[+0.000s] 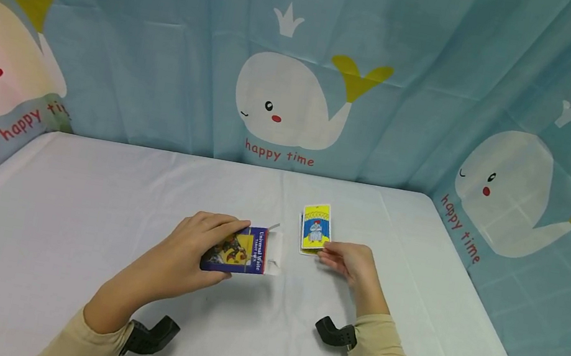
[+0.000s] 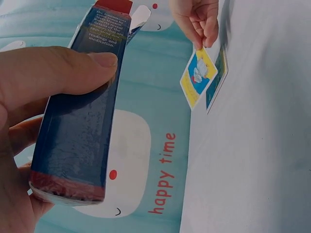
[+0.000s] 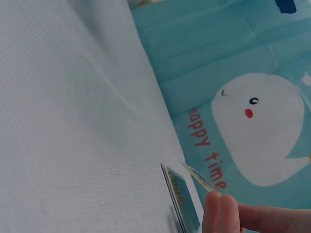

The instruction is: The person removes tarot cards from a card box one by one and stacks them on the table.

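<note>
Across the white worktop (image 1: 89, 202) in the head view, your left hand (image 1: 188, 253) is wrapped round the blue tarot box (image 1: 236, 251), whose pale flap (image 1: 274, 255) sticks out at the end facing the cards. To the right of it, your right hand (image 1: 353, 265) pinches the yellow-and-blue card (image 1: 315, 227) by its near right corner, over a small stack (image 1: 309, 252) whose left and near edges peek out beneath. The two do not line up, so to square them, I'd guide the card by its long edges rather than steer from one corner.

From the left wrist, you see your thumb pressed along a lettered blue face of the box, with your other fingers curled round the far side. That grasp looks secure; a lighter press should spare the thin cardboard, and the flap is best left free of the cards. Beyond it, the card hangs tilted from your right fingertips, just beside the stack.

From the right wrist, your fingers cover the held end, so the exact pinch is hard to judge, but the card shows nearly edge-on, with a gap between its far end and the stack. A gentle hold, with the card brought level before it slides or lies flat, would avoid bending that corner.
</note>
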The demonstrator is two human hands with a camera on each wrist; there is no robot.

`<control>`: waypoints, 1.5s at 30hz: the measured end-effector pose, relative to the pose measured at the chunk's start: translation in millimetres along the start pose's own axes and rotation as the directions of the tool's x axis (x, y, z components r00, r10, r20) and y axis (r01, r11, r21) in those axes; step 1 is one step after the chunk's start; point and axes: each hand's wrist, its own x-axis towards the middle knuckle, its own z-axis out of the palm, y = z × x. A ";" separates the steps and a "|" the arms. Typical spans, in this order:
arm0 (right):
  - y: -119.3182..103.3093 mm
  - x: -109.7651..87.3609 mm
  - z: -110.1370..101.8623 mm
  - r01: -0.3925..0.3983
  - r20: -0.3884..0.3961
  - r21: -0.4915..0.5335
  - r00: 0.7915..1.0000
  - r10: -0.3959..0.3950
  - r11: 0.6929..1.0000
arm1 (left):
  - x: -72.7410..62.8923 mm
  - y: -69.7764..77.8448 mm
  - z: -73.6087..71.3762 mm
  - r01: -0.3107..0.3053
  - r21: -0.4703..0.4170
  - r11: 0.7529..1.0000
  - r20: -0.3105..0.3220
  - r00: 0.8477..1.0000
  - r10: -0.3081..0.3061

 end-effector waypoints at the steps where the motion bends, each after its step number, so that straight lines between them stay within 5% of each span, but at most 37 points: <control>1: 0.5 0.2 0.6 0.000 -0.001 -0.003 1.000 0.000 1.000 | 0.2 0.0 0.2 0.000 0.000 1.000 0.000 1.000 0.000; 12: 4.2 0.3 2.9 -0.004 -0.047 -0.060 0.999 0.001 0.998 | 0.7 -0.3 1.3 0.016 -0.002 1.000 0.015 1.000 -0.016; 25: 4.9 -3.7 -1.6 0.004 -0.017 -0.231 1.000 -0.008 0.973 | 1.5 -0.3 2.1 0.015 0.009 1.000 0.015 1.000 -0.015; 45: 8.1 -0.7 -2.8 0.024 -0.002 -0.354 1.000 -0.027 0.935 | 1.2 -0.1 2.6 0.012 -0.003 1.000 0.019 1.000 -0.012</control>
